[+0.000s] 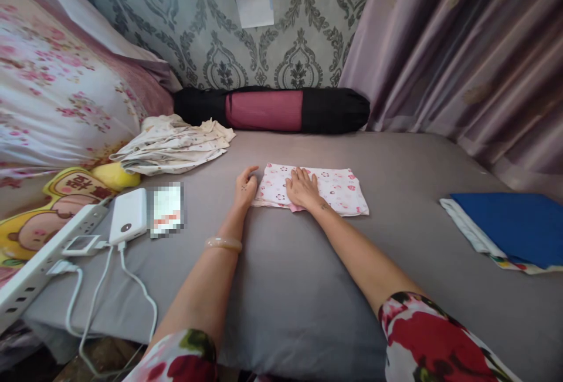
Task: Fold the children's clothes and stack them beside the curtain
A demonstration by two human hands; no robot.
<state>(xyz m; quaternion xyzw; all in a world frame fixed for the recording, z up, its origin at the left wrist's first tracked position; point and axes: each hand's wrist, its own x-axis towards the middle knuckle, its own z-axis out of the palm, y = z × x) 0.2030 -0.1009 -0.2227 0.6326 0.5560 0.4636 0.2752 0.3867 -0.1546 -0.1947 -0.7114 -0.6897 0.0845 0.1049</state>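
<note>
A folded white cloth with pink and red prints (338,188) lies flat on the grey sheet in front of me. My right hand (303,188) rests palm down on it, left of its middle, with the fingers spread. Beside the cloth's left edge is my left hand (245,188), its index finger stretched out and its thumb apart from it. Nothing shows in the left hand; its other fingers are partly hidden. A bangle circles my left forearm.
A crumpled cream garment (176,144) lies at the back left. Nearer are a power bank (128,215), cables and a power strip (65,247). Folded blue cloth (510,226) tops a pile at the right. A black and pink roll (264,110) lies against the wall.
</note>
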